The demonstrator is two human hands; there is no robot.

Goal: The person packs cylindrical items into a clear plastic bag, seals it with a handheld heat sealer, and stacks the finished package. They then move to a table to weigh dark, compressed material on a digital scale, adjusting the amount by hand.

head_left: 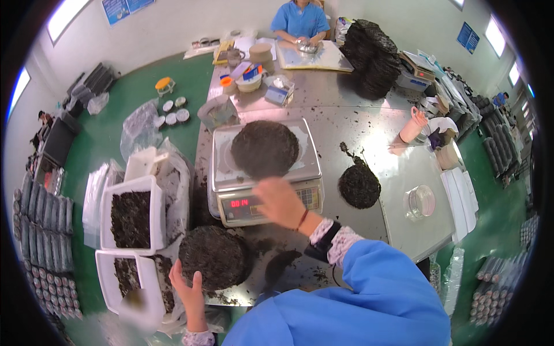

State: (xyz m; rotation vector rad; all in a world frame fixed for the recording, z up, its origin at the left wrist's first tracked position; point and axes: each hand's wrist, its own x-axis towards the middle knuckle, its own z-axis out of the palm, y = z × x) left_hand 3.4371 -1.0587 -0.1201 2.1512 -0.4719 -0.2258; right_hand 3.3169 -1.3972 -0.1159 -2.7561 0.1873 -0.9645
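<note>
A digital scale (262, 203) with red lit digits stands on the metal table in front of me. On its steel pan lies a dark, round, matted disc (265, 149) of dried leafy material, perhaps seaweed. My right hand (280, 202) is over the scale's front panel, just below the disc; its fingers are smeared by motion. Nearer to me, a thick dark round stack (212, 258) of similar material sits at the table's edge. Beside its lower left side is my left hand (188, 293), fingers apart and holding nothing; whether it touches the stack I cannot tell.
White tubs (157, 222) of dark flakes stand to the left. A smaller dark disc (359, 186) lies right of the scale, near a clear round dish (421, 202) on a pale board. Across the table, a co-worker (300, 26) in blue sits beside a large dark heap (372, 57).
</note>
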